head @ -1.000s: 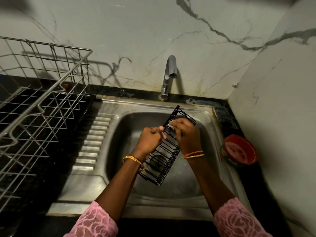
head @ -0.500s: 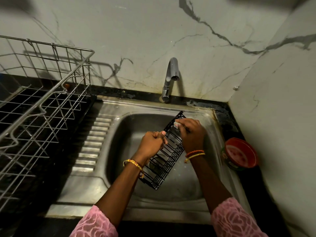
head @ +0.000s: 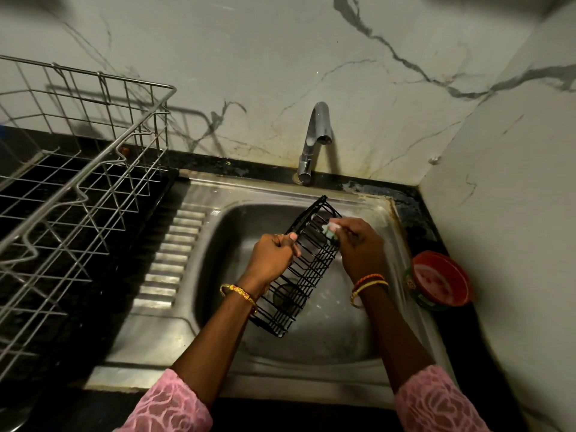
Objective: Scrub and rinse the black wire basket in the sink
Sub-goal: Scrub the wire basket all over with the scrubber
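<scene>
We see the long, narrow black wire basket (head: 299, 269) held tilted over the stainless steel sink basin (head: 327, 338), its far end pointing to one o'clock. The left hand (head: 272, 258) curls its fingers round the basket's left rim. At three o'clock of it, the right hand (head: 361, 247) pinches a small pale foamy scrub pad (head: 333, 227) against the thin wires.

Single head view, close, looking down over sink (head: 389, 338)

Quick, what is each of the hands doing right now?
Left hand: closed around the side rim of the black wire basket, holding it tilted over the sink.
Right hand: pinching a small pale scrubber against the basket's upper end.
</scene>
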`<move>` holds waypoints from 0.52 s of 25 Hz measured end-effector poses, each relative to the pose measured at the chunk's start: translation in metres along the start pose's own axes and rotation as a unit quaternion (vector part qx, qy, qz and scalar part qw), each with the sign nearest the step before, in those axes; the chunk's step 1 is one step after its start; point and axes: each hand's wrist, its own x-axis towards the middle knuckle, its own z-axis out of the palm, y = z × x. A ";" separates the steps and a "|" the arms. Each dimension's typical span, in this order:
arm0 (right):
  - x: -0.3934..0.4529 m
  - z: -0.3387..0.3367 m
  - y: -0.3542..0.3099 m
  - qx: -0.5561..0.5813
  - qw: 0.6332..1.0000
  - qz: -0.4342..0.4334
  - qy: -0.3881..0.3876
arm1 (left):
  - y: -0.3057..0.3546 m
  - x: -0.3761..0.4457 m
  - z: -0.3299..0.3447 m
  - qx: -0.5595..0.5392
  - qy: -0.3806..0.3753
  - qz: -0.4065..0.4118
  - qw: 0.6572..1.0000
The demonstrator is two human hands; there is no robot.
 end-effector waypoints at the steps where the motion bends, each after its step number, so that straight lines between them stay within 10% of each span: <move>1: 0.007 0.007 -0.006 -0.004 1.000 -0.001 0.004 | 0.000 -0.001 0.003 0.013 0.002 0.005 1.000; 13: -0.024 -0.015 0.032 -0.051 0.997 0.042 0.035 | -0.006 0.005 -0.005 -0.007 0.026 -0.015 1.000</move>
